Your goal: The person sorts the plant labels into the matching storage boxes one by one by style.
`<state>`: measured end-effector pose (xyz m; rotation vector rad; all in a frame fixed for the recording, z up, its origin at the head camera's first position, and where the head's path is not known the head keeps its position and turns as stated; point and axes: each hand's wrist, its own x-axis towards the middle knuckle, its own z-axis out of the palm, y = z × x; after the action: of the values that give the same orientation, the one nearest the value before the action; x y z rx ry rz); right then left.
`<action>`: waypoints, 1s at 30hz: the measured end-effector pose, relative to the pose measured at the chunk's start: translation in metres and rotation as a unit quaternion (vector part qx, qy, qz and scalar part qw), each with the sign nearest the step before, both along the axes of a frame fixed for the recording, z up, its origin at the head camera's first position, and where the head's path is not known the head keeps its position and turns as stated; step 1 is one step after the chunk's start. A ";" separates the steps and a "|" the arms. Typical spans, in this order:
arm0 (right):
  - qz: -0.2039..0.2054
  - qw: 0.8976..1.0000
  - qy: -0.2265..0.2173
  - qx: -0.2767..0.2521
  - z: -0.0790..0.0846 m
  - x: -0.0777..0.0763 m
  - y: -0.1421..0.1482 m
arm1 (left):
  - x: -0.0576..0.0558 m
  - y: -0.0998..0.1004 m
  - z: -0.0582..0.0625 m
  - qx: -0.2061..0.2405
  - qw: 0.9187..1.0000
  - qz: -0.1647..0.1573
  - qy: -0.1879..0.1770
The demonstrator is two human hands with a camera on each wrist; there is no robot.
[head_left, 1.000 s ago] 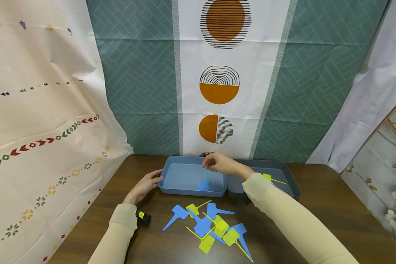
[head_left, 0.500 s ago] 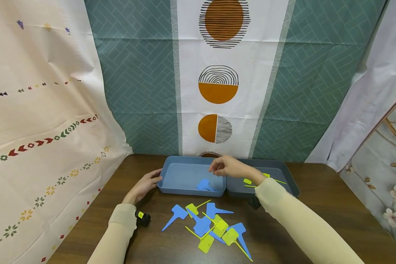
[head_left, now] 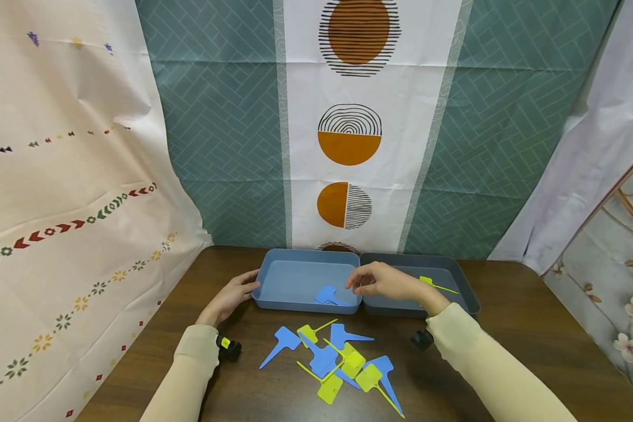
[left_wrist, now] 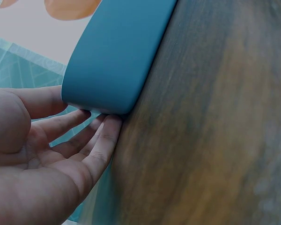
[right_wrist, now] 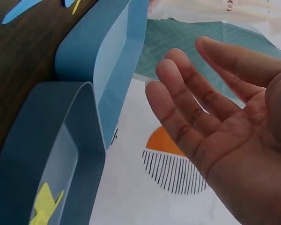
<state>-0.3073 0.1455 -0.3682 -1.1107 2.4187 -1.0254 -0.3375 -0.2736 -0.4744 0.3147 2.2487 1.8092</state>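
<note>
My left hand (head_left: 235,295) rests against the left end of the light blue tray (head_left: 286,305). In the left wrist view its fingertips touch that tray's end wall (left_wrist: 113,61). Above the join of the two trays hovers my right hand (head_left: 388,281), holding nothing, its fingers loosely bent. Blue plant labels (head_left: 327,295) lie in the light blue tray. The dark grey tray (head_left: 456,272) contains a yellow plant label (head_left: 426,281); my right hand and wrist hide part of that tray.
Loose blue plant labels (head_left: 286,339) and yellow plant labels (head_left: 329,390) overlap on the brown wooden table (head_left: 264,398) in front of the trays. A patterned curtain (head_left: 232,176) hangs behind. Floral cloth (head_left: 100,258) borders the left side.
My right hand has moved right and nearer, from over the light blue tray to the join of the trays. The left hand has kept its place.
</note>
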 end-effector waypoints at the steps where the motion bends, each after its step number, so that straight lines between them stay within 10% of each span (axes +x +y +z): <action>1: -0.002 1.000 -0.001 0.001 -0.001 0.002 0.002 | 0.000 0.000 0.000 0.000 1.000 0.000 0.000; 30: 0.027 0.999 -0.005 -0.029 -0.034 0.044 0.038 | 0.001 0.000 -0.001 -0.006 1.000 0.008 -0.002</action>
<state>-0.2637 0.1840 -0.4023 -1.1802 2.3519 -1.0879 -0.3369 -0.2732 -0.4752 0.2900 2.2655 1.8018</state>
